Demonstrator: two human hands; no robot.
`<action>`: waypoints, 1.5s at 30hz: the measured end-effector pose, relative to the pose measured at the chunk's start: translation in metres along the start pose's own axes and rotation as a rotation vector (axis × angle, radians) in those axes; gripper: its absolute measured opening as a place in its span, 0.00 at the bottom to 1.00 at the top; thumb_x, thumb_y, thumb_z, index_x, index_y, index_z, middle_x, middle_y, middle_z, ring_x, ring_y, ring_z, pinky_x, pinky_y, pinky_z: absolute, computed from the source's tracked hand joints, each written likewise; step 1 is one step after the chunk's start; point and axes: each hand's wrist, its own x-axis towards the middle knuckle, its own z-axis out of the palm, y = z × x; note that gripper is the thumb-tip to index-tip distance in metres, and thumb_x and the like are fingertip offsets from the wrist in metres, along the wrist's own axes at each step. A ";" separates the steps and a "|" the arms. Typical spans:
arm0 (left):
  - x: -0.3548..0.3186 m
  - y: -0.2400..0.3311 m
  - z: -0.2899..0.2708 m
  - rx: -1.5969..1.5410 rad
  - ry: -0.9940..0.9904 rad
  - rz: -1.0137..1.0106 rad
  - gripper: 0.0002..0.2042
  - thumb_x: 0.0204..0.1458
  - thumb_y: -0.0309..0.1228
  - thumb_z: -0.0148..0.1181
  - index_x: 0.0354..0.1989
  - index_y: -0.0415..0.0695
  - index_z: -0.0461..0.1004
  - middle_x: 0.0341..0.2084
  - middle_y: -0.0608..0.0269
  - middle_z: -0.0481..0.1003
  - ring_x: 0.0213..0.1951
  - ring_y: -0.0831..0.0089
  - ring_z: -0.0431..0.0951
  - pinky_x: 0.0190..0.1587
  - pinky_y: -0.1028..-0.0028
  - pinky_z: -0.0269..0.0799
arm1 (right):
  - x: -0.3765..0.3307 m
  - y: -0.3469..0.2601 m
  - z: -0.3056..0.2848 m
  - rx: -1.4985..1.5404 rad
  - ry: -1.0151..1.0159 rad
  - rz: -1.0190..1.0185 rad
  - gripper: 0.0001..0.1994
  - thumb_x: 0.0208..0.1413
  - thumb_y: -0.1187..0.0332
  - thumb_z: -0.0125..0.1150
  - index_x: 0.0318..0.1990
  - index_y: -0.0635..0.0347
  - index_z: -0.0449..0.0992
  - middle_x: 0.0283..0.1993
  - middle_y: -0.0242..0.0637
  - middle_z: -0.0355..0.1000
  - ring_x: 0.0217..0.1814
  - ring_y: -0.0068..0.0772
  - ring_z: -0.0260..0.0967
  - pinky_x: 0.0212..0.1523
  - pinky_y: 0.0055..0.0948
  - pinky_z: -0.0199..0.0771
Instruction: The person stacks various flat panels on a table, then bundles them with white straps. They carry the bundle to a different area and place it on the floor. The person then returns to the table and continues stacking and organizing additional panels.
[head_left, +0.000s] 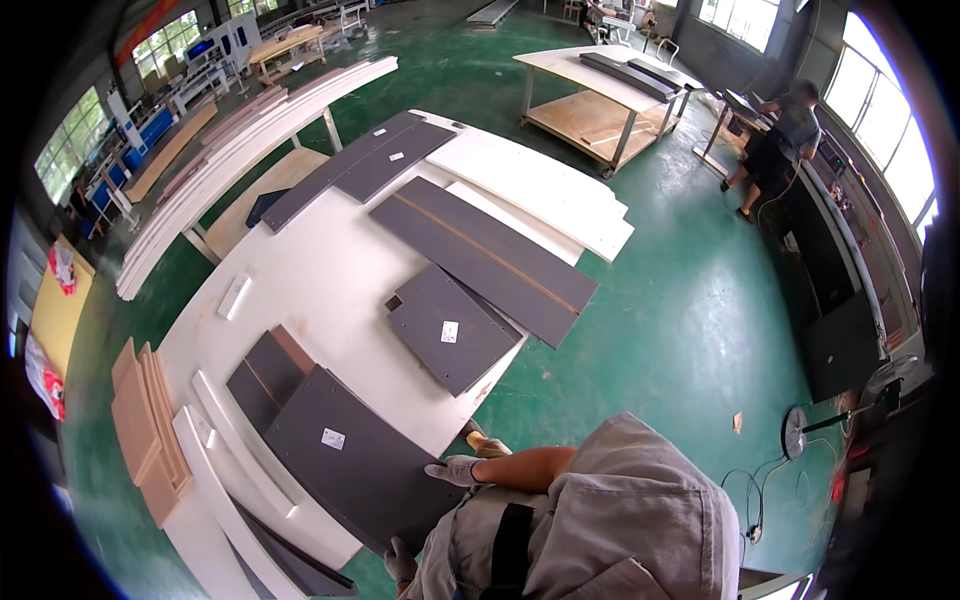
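Note:
A large dark grey panel (370, 470) with a small white label lies at the near end of the white-topped table (300, 290), its near edge reaching out toward my body. My right hand (458, 470), in a light knitted glove, grips that edge at the corner by the table's right side. Lower down, my left hand (400, 562), gloved too, holds the same panel's near edge; its fingers are partly hidden. Under the far side of this panel shows another dark panel (262, 378) with a thin brown line along it.
A notched dark panel (450, 335), a long dark panel (490, 255) and white boards (530, 185) lie farther along the table. White strips (240, 440) and brown boards (150, 430) lie left. A floor fan (795, 432) with cables stands right; a person (785, 140) works at the far right.

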 end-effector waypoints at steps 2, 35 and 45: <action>0.010 -0.020 -0.006 -0.002 -0.010 0.004 0.38 0.61 0.60 0.59 0.52 0.26 0.78 0.46 0.37 0.83 0.48 0.51 0.83 0.51 0.57 0.76 | 0.004 -0.005 0.001 -0.007 -0.016 -0.023 0.50 0.63 0.22 0.35 0.52 0.69 0.81 0.55 0.57 0.79 0.64 0.54 0.74 0.66 0.46 0.66; 0.010 -0.017 0.008 0.098 0.013 -0.046 0.38 0.62 0.60 0.59 0.56 0.28 0.76 0.49 0.38 0.82 0.51 0.48 0.82 0.52 0.55 0.76 | 0.014 0.017 0.004 -0.076 -0.017 -0.040 0.50 0.64 0.23 0.36 0.59 0.69 0.78 0.59 0.56 0.77 0.66 0.54 0.73 0.68 0.45 0.65; -0.022 0.046 0.003 0.110 -0.010 -0.042 0.37 0.60 0.61 0.58 0.49 0.27 0.78 0.42 0.38 0.83 0.47 0.49 0.82 0.50 0.55 0.75 | 0.024 0.023 0.005 -0.282 0.015 -0.089 0.42 0.68 0.29 0.34 0.65 0.58 0.74 0.61 0.48 0.77 0.68 0.46 0.73 0.69 0.42 0.65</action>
